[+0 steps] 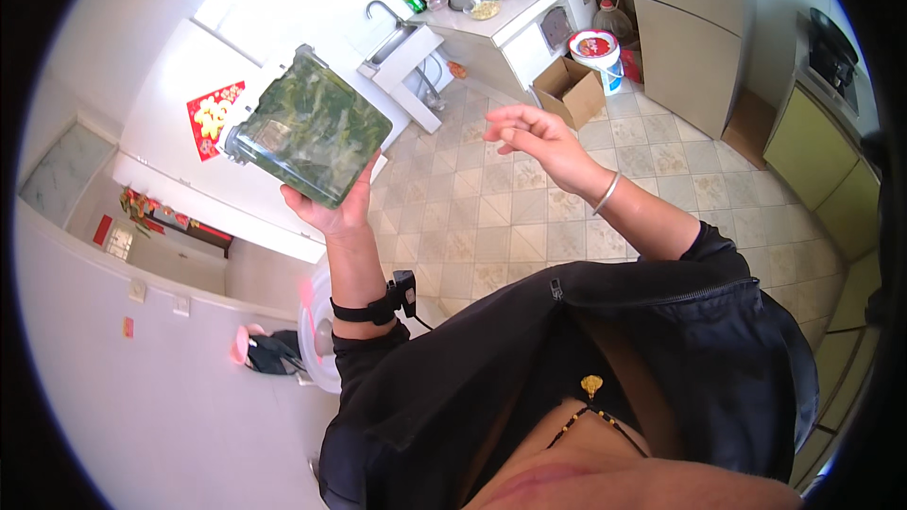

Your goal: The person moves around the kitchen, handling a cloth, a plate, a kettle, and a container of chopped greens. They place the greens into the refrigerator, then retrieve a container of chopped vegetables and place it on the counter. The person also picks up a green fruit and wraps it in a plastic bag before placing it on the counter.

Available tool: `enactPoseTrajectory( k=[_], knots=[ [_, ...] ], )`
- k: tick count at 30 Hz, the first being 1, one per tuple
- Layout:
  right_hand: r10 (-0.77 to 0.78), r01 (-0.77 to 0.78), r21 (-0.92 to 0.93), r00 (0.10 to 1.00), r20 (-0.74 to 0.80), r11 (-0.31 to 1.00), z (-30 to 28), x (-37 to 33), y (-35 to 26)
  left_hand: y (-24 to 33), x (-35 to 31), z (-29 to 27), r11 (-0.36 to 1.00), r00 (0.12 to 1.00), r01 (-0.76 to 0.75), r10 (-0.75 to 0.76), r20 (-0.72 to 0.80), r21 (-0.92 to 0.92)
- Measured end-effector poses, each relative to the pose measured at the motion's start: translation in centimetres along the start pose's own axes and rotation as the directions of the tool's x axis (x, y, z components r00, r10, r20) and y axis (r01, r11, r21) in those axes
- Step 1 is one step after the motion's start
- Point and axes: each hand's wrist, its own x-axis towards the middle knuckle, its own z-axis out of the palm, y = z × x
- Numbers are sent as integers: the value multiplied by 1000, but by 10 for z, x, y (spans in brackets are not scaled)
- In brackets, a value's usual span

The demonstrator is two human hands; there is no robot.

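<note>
Nearest, the left hand (335,212) grips a clear lidded container (307,127) of dark green leaves from below, tilted (lid clips showing at its upper edge). Just right of the container, apart from it, the right hand (534,137) hovers empty, fingers loosely curled. Beyond the container lie the tiled floor (491,217), a cardboard box (570,90) and the cluttered tabletop (529,0).

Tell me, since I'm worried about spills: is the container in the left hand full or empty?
Full: dark green leafy contents fill the clear container edge to edge. The left hand holds it from beneath.
</note>
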Motion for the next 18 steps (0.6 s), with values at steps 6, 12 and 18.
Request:
enactPoseTrajectory(
  k=[6,12,18],
  knots=[
    [54,-55,-27,996,-65,998,-37,34,30,-25,81,-48,996,994,41,-32,105,-80],
    [84,-110,-113,974,-210,987,-127,62,34,-85,177,-55,999,996,35,-34,79,-10],
    [24,-77,-173,956,-292,982,-253,98,30,-171,257,-27,999,988,31,-36,-148,-35]
  ],
)
